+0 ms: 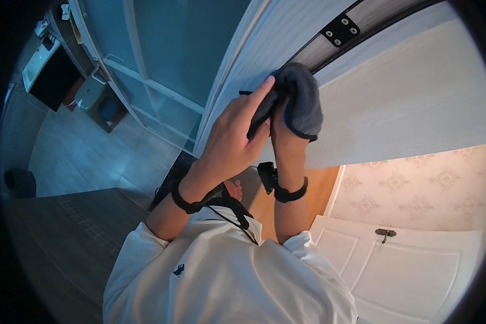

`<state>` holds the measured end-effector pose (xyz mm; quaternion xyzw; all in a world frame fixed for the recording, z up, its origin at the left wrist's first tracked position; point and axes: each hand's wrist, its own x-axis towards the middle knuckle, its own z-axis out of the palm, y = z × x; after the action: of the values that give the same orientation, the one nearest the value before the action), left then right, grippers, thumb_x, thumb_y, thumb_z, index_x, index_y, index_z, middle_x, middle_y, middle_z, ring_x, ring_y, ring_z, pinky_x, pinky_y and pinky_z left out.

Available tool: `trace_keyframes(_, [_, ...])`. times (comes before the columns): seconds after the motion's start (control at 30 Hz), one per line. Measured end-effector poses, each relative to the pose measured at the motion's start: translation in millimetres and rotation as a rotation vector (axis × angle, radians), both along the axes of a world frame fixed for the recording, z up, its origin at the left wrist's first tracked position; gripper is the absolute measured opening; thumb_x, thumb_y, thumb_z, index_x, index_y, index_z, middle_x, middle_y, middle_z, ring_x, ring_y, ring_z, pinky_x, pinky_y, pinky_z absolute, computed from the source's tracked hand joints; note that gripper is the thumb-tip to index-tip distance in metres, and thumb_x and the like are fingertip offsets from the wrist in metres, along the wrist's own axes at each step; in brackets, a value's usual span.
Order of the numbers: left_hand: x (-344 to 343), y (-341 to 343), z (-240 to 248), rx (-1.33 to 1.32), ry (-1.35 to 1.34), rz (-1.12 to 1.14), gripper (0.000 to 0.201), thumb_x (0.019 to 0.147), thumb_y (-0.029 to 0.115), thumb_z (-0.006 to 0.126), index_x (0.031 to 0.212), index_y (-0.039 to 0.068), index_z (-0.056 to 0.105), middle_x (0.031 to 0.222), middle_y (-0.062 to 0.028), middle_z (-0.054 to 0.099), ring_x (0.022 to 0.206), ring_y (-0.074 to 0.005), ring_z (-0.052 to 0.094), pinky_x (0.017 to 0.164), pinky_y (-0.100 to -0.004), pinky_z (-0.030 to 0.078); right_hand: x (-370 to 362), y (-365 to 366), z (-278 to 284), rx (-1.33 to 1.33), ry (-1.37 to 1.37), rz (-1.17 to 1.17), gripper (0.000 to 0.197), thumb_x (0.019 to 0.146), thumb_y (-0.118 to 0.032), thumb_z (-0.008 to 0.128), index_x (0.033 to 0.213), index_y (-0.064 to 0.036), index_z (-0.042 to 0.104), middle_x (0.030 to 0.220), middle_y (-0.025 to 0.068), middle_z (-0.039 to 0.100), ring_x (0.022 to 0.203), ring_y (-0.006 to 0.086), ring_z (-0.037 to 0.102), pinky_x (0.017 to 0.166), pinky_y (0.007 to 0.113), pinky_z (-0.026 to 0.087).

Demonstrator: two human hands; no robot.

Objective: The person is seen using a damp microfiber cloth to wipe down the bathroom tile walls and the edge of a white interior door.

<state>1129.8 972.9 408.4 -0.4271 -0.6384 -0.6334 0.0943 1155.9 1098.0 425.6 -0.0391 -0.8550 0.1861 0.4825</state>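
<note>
A dark grey cloth [303, 102] with a black edge is bunched against the white door frame, just below a black metal plate [340, 31] with screws. My left hand [233, 129] grips the cloth's left side, its index finger stretched along the top and its thumb underneath. The cloth drapes over my right hand [284, 129], hiding its fingers; only the part near the wrist shows. Each wrist wears a black band, and a small black device sits on the right one.
To the left stands a glass-paneled door [167, 54], with a grey stool [97, 102] and a white basin [39, 63] beyond on a tiled floor. A white door [410, 270] with a dark handle is at lower right. My bare foot [234, 189] shows below my arms.
</note>
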Motion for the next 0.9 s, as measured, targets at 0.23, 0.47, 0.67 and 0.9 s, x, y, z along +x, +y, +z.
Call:
trace_keyframes(0.23, [-3.6,17.7,-1.2,0.029,-0.042,-0.061,0.053,0.081,0.003,0.049,0.131,0.001,0.034,0.095,-0.0199,0.052,0.087,-0.0344,0.054,0.079,-0.0380,0.044,-1.0,7.2,-3.1,-0.050,0.071,0.127,0.029,0.070,0.006,0.051,0.097,-0.0021,0.060,0.100,0.0158,0.059,0.097,0.0317,0.057,0.086,0.035,0.043])
trace_keyframes(0.47, [-4.5,18.7,-3.1,-0.127,-0.225,-0.175,0.050,0.081,-0.001,0.043,0.130,-0.003,0.034,0.117,-0.0255,0.049,0.108,-0.0387,0.050,0.092,-0.0374,0.039,6.0,6.1,-2.9,-0.083,-0.006,0.164,0.023,0.069,0.006,0.049,0.089,0.0019,0.060,0.095,0.0154,0.061,0.093,0.0257,0.058,0.086,0.031,0.043])
trace_keyframes(0.67, [-9.0,25.3,14.7,0.012,-0.147,-0.214,0.050,0.080,-0.002,0.042,0.130,-0.004,0.033,0.119,-0.0286,0.047,0.113,-0.0415,0.046,0.094,-0.0390,0.038,9.7,5.5,16.4,-0.082,-0.017,0.052,0.028,0.068,0.004,0.053,0.095,-0.0012,0.061,0.098,0.0144,0.061,0.092,0.0283,0.059,0.082,0.032,0.045])
trace_keyframes(0.9, [-8.5,20.8,8.8,-0.191,-0.251,-0.250,0.050,0.079,-0.002,0.042,0.129,-0.004,0.033,0.115,-0.0291,0.050,0.109,-0.0443,0.047,0.092,-0.0399,0.039,13.6,7.4,5.6,0.045,-0.081,0.028,0.032,0.068,-0.001,0.059,0.100,-0.0046,0.062,0.100,0.0144,0.061,0.090,0.0315,0.059,0.080,0.033,0.046])
